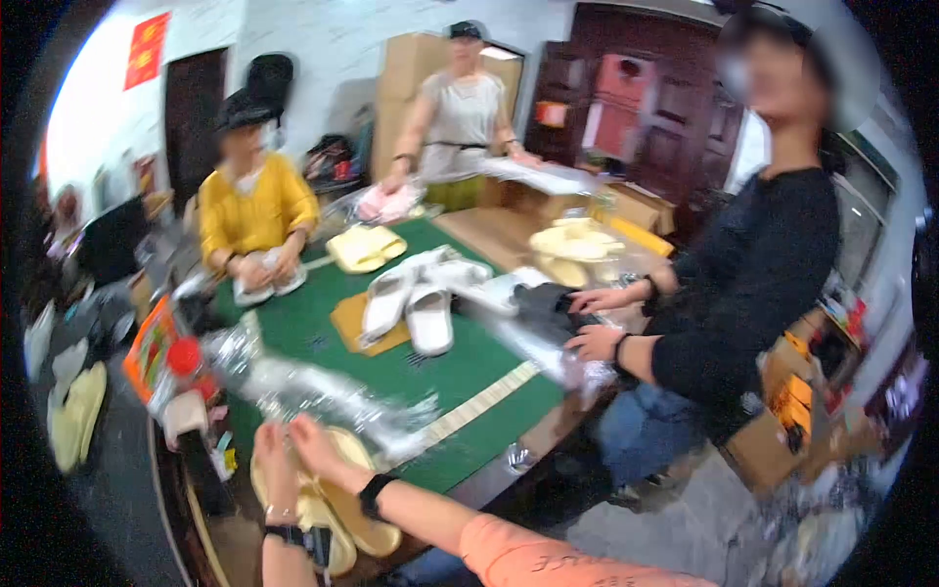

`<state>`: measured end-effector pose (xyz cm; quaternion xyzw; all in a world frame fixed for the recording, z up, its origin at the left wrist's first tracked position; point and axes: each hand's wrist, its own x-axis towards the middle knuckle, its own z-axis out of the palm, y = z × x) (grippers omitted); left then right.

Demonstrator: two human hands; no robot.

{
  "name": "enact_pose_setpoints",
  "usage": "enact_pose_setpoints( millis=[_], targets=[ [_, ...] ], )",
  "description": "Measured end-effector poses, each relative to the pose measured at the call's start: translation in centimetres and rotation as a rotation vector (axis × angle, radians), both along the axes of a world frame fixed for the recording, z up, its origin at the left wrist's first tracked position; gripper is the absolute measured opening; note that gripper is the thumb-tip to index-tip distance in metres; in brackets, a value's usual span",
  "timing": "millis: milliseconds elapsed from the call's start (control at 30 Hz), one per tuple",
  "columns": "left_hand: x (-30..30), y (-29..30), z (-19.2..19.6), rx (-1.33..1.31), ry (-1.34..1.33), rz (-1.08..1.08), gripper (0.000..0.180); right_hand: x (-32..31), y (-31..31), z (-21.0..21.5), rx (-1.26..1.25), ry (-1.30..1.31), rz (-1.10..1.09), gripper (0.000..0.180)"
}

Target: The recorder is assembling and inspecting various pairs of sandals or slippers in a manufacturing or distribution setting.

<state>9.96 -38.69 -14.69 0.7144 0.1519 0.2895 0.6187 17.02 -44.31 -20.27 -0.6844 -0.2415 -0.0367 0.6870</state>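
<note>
Under both hands (293,452), yellow slippers (333,514) touch the fingertips

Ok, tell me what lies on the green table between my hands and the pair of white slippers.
In the head view, a crumpled clear plastic bag lies across the green table between your hands and the white slippers.

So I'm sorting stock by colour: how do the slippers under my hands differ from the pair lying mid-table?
The slippers under your hands are pale yellow; the mid-table pair is white. Yours lie at the near table edge with both hands, left hand and right hand, on them beside a clear plastic bag; the white pair lies untouched, partly on a tan card. Both look like open slide slippers.
</note>
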Motion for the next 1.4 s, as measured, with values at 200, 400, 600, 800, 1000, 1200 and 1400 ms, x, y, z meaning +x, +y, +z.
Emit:
enact_pose_setpoints(
  millis=[200, 400, 600, 800, 1000, 1200, 1400],
  targets=[
    [2.5, 3.6, -5.5, -0.116, -0.08, -0.008, 0.018, -1.0, -0.2, 1.6, -0.059, 0.084, 0.095, 0.016],
    [3.2, 2.0, -4.0, -0.169, -0.028, 0.018, 0.018, 0.2, -1.1, 1.3, -0.074, 0.016, 0.035, 0.015],
    [2.3, 1.5, -3.3, -0.001, -0.079, 0.115, 0.023, -0.5, -0.6, 1.3, -0.113, 0.048, 0.072, 0.015],
    [2.0, 1.2, -2.4, -0.104, -0.08, 0.027, 0.022, -0.6, -1.3, 2.3, -0.125, 0.058, 0.072, 0.014],
    [2.7, 2.3, -3.7, -0.15, 0.021, 0.047, 0.022, -0.7, -1.2, 2.6, -0.093, 0.053, 0.097, 0.014],
    [2.7, 1.7, -2.6, -0.052, -0.036, 0.021, 0.023, -0.4, -1.5, 2.6, -0.091, 0.113, 0.115, 0.012],
    [2.2, 1.8, -3.0, -0.29, -0.017, 0.037, 0.022, -0.6, -1.4, 2.5, -0.082, 0.116, 0.121, 0.01]
  ],
)
